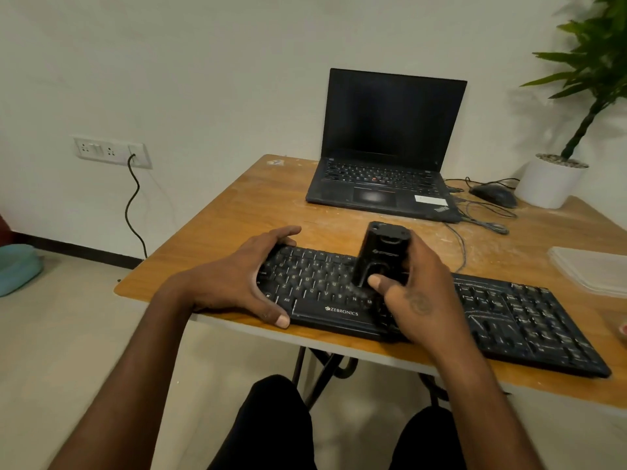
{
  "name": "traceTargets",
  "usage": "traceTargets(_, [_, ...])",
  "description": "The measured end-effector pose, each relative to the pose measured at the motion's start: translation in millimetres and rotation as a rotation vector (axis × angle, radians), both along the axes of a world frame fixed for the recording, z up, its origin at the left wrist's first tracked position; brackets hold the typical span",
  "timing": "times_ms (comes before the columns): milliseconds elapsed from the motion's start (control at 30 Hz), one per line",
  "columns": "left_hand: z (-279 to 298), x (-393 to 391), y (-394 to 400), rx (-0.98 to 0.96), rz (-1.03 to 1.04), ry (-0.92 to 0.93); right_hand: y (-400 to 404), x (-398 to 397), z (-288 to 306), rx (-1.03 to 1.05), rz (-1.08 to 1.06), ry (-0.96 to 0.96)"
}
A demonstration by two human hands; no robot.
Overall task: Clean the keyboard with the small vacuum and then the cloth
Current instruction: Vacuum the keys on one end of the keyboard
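Currently: keyboard (424, 310) on tabletop (237, 212), near edge.
My right grip (417, 293) closed around small vacuum (380, 259), upright over middle keys; my left grip (244, 279) clasps keyboard's left end.

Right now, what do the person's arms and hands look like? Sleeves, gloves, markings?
Both forearms are bare, no sleeves in view. No gloves, rings or watch visible. The right hand has a faint round mark on its back. The left hand shows no markings. Dark trousers cover the legs below.
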State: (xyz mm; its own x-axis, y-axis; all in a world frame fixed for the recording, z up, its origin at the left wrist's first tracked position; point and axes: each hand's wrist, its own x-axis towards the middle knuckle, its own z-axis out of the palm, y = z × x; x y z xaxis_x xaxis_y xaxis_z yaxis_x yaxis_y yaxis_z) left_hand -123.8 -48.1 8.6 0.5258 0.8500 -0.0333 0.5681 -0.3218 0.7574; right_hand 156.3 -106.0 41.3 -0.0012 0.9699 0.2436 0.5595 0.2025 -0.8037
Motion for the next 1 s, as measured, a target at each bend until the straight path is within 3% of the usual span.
traceTargets(133, [1, 1, -1, -0.001, 0.005, -0.006, -3, -2, -1, 0.032, -0.059, -0.063])
traceTargets(400, [4, 4, -4, -0.008, 0.023, 0.013, 9, -49, 0, 0.062, 0.087, -0.139])
traceTargets(567, [2, 2, -1, -0.015, 0.006, -0.009, 0, 0, 0, 0.005, 0.005, -0.049])
traceTargets(667, [1, 2, -1, -0.018, 0.006, -0.007, 1, 4, 0, 0.043, -0.067, -0.091])
traceTargets(867, [2, 3, -3, -0.029, 0.008, -0.007, 21, -41, -6, 0.089, 0.021, -0.154])
traceTargets(1000, [2, 2, -2, -0.036, 0.009, -0.021, 22, -26, -4, 0.035, 0.047, -0.057])
